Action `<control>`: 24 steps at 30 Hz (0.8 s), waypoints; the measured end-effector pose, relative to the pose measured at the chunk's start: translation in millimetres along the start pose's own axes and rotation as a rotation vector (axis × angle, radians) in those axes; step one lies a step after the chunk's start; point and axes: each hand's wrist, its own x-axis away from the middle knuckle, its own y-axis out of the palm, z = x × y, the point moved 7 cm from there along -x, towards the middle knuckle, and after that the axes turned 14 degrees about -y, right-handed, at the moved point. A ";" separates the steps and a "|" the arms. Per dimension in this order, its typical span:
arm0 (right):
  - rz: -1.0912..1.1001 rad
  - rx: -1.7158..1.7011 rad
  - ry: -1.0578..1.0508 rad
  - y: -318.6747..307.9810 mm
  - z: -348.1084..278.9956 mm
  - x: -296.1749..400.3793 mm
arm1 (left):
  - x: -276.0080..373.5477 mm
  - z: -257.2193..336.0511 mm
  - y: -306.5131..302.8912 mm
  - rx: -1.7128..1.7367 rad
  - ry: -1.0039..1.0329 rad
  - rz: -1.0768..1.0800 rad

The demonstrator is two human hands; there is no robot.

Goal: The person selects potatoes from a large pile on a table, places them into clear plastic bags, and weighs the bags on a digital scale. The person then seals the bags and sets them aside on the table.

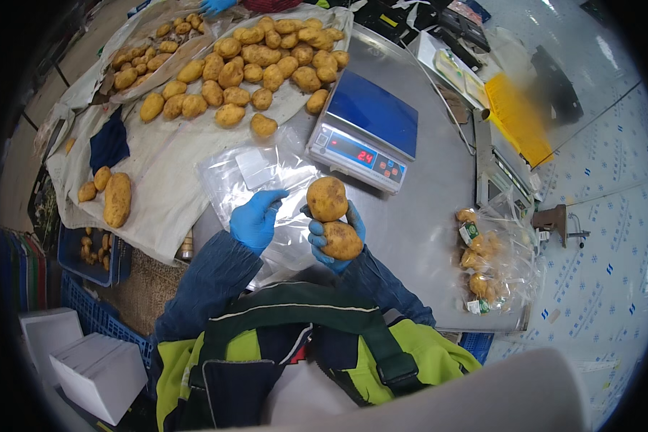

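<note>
My right hand (332,262), in a blue glove, grips two potatoes. The upper potato (326,198) rests against the lower potato (342,241), both held in front of my chest. Nearby on the left is my blue-gloved left hand (255,218), its fingers curled and pointing towards the potatoes; whether it pinches any clear film cannot be seen. Beneath both hands lie flat, clear plastic bags (286,227) on the metal table (405,243). A digital scale (371,110) with a blue platform and lit red digits stands just beyond my right hand.
Loose potatoes (272,56) are heaped on a pale cloth (156,156), with a dark blue cloth (109,141) to the left. Bagged potatoes (480,264) lie at the table's right edge. Another person's gloved hand (216,6) shows at the top. Foam boxes (100,375) stand lower left.
</note>
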 end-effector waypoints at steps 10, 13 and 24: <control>0.090 0.056 0.051 -17.0 13.3 11.7 | 2.3 5.2 11.7 0.329 -0.375 -0.256; 0.134 0.086 0.057 -19.0 11.9 13.7 | 0.1 -0.6 14.0 0.353 -0.432 -0.289; 0.078 0.015 0.073 -22.5 10.0 14.5 | 7.2 -14.3 18.4 0.616 -0.662 -0.305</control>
